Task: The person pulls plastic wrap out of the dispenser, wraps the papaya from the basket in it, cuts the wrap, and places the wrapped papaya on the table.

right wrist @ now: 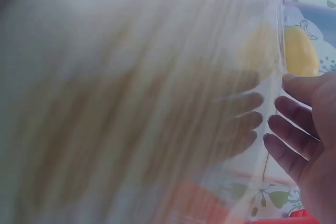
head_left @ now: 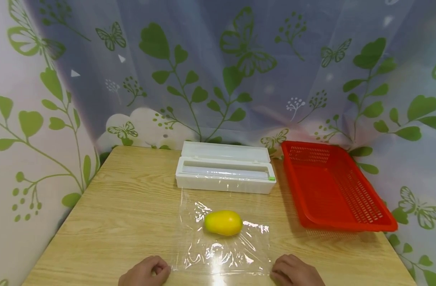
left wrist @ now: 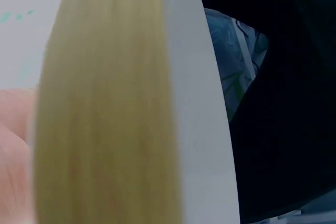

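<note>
On the pale wood-grain table, a red slotted plastic basket sits at right. Clear, shiny plastic film stretches nearward from an open, white rectangular box at far centre. The left hand pinches the film's near left corner, the right hand its near right corner. A yellow oval fruit, greenish at its left end, lies on the film's middle.
</note>
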Tool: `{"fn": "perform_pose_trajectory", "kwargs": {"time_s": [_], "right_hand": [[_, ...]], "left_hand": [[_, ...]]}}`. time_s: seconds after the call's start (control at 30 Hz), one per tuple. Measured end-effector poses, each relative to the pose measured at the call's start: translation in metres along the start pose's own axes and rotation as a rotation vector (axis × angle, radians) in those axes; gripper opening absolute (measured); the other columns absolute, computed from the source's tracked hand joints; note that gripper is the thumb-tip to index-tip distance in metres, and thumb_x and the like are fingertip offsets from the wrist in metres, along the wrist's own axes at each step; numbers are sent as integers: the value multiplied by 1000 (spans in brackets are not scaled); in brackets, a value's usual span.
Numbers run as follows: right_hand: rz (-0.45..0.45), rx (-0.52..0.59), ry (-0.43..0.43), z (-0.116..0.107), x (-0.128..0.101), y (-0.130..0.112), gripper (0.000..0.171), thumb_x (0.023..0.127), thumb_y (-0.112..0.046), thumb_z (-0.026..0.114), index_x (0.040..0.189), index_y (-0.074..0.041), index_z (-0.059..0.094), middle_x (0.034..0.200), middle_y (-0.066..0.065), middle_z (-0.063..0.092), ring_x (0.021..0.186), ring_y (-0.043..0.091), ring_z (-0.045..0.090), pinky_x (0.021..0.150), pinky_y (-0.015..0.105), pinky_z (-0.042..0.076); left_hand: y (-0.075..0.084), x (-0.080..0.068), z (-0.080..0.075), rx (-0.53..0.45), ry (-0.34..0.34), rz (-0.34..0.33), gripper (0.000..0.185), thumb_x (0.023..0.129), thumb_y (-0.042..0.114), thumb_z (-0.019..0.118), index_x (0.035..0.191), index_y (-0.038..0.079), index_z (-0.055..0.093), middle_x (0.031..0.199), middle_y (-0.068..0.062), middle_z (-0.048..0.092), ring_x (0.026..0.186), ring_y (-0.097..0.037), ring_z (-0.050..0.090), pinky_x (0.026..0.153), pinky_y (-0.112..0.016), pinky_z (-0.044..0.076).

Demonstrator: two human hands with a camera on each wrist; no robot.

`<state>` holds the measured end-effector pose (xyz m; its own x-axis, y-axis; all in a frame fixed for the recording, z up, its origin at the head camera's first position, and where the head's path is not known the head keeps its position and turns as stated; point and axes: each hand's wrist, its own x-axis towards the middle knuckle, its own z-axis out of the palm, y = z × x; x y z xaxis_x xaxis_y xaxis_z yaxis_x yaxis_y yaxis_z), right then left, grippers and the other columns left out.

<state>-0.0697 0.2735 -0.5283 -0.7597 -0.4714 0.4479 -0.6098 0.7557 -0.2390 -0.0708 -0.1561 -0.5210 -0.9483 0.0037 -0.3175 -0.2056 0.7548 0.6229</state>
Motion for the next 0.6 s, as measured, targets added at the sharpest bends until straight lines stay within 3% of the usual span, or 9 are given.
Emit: {"fn": "perform_pose_trajectory", "kwargs": {"time_s": [0.13,0.3,0.4,0.6], "right_hand": [[61,80,-26,-7,4,-4,29,82,-22,84,87,-41,62,92,-30,55,81,-10,50,67,6,41],[184,198,-129,-21,13,-6,21,90,-20,77,90,-37,64,90,-26,58,75,-11,49,61,13,46],[214,262,-166,-29,20,-5,15,93,-18,73,93,-31,65,89,-22,59,75,-9,50,59,18,48],[207,351,-127,-40,34,-6,15,94,-12,70,94,-27,66,90,-18,61,79,-4,54,62,20,49]], "left_hand": [[2,-2,0,-21,17,-23,16,90,43,70,83,29,68,78,14,61,68,-11,52,64,-34,37],[2,-3,-3,-96,25,-49,14,89,40,70,83,28,70,82,13,68,75,-12,58,67,-39,43],[2,-3,-6,-154,31,-43,12,89,38,71,83,28,71,87,11,71,79,-12,60,68,-39,46],[6,2,-15,-307,-8,-31,22,91,41,71,90,19,73,80,1,64,72,-18,52,62,-31,42]]}}
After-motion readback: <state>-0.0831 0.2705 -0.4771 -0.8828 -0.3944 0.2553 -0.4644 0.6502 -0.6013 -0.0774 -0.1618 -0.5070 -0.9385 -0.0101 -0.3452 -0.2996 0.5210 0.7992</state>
